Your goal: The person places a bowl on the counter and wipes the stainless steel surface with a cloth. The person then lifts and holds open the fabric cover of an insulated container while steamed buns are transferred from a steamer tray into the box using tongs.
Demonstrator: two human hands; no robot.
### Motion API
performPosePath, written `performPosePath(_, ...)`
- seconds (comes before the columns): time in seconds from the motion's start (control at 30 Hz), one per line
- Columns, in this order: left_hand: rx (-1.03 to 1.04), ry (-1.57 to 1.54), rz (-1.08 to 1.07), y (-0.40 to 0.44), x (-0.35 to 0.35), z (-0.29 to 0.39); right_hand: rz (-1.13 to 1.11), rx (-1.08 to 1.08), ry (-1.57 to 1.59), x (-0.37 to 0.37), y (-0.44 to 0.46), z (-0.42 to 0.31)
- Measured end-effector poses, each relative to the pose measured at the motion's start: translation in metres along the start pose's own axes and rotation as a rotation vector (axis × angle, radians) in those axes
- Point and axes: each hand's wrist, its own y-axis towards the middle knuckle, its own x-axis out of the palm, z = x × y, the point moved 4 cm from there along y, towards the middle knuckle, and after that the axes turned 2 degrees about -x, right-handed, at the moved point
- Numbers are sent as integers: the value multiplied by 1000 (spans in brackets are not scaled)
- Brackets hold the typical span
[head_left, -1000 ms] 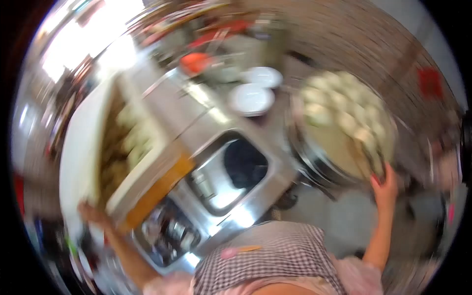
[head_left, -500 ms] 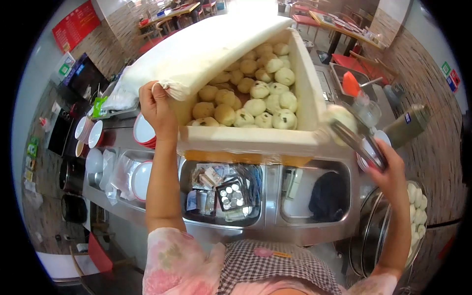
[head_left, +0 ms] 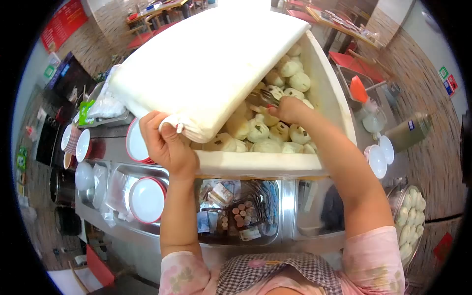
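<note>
A white foam box (head_left: 265, 161) in front of me holds many steamed buns (head_left: 257, 131), some with green specks on top. Its white cloth-wrapped lid (head_left: 211, 64) lies slanted over the left part. My left hand (head_left: 168, 142) is closed on the bunched cloth at the lid's near corner, keeping it raised. Inside the box, my right hand (head_left: 293, 109) grips metal tongs (head_left: 269, 98), whose tips reach in among the buns under the lid's edge. Whether a bun is between the tips is hard to make out.
Below the box, a steel counter tray (head_left: 280, 196) contains banknotes and coins. White red-rimmed bowls (head_left: 147, 199) stand at left, more bowls (head_left: 377, 160) at right. A green thermos (head_left: 408, 132) and a round steamer with pale buns (head_left: 412, 216) are further right.
My right hand has swung the tongs from right of the box, where they held a bun, in among the buns. My left hand still holds the lid's corner; the view has shifted.
</note>
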Motion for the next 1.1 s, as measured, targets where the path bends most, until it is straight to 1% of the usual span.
performPosePath(0.1, -18, -36, 7, -1, -1, -4, -9, 5, -25, -8, -11, -7)
performPosePath(0.13, -6, 37, 17, 0, 0, 2, 6, 15, -31, -17, -23, -7)
performPosePath(0.17, -38, 28, 24, -1, -1, 0, 24, 35, -37, -29, -37, -5)
performPosePath(0.2, -31, 86, 38, -3, -3, -2, 24, 55, -20, -39, -56, 0)
performPosePath(0.23, -24, 120, 41, -6, -2, -5, 72, 36, 29, -45, -75, 8)
performPosePath(0.27, 8, 192, 19, -6, -3, -6, 131, 48, 71, -51, -99, 22)
performPosePath(0.3, 42, 244, -10, -8, -3, -9, 135, 92, 77, -55, -124, 34)
performPosePath(0.33, -129, 139, 39, -13, -7, -24, 232, 50, 70, -56, -146, 46)
performPosePath(0.37, -126, 161, 26, -9, -10, -20, 285, 50, 48, -59, -170, 52)
performPosePath(0.4, -234, 53, 78, -8, -10, -28, 402, -2, 109, -54, -194, 67)
performPosePath(0.43, -185, 58, 67, -7, -8, -36, 415, 70, 143, -51, -230, 89)
performPosePath(0.47, -246, 186, 55, -4, -9, -34, 433, 117, 183, -47, -262, 101)
performPosePath(0.5, -216, 241, 31, -3, -11, -23, 441, 144, 228, -40, -289, 106)
performPosePath(0.53, -226, 221, -18, -6, -6, -15, 518, 172, 275, -27, -318, 127)
performPosePath(0.57, -177, 323, -81, -6, -4, -13, 611, 219, 270, -12, -345, 149)
performPosePath(0.6, -166, 337, -133, -11, 1, -5, 703, 263, 263, 1, -374, 169)
performPosePath(0.67, -174, 356, -197, -20, 9, 6, 707, 425, 280, 20, -441, 206)
performPosePath(0.73, -204, 372, -216, -29, 14, 11, 784, 583, 270, 40, -508, 240)
performPosePath(0.8, -138, 456, -204, -30, 13, -6, 662, 884, 264, 50, -577, 261)
performPosePath(0.83, -107, 502, -196, -30, 16, -8, 682, 929, 198, 58, -611, 276)
performPosePath(0.87, -138, 518, -210, -32, 20, 5, 701, 971, 132, 69, -643, 290)
performPosePath(0.9, -113, 516, -226, -33, 21, 6, 734, 1022, 71, 78, -673, 298)
performPosePath(0.93, -88, 518, -240, -33, 20, 1, 764, 1069, 10, 84, -698, 305)
performPosePath(1.03, -42, 535, -278, -32, 23, 0, 771, 1219, 64, 93, -734, 311)
performPosePath(1.07, -34, 542, -290, -33, 23, 0, 758, 1222, 137, 92, -732, 310)
performPosePath(1.1, 7, 566, -295, -34, 23, -3, 722, 1177, 144, 91, -723, 313)
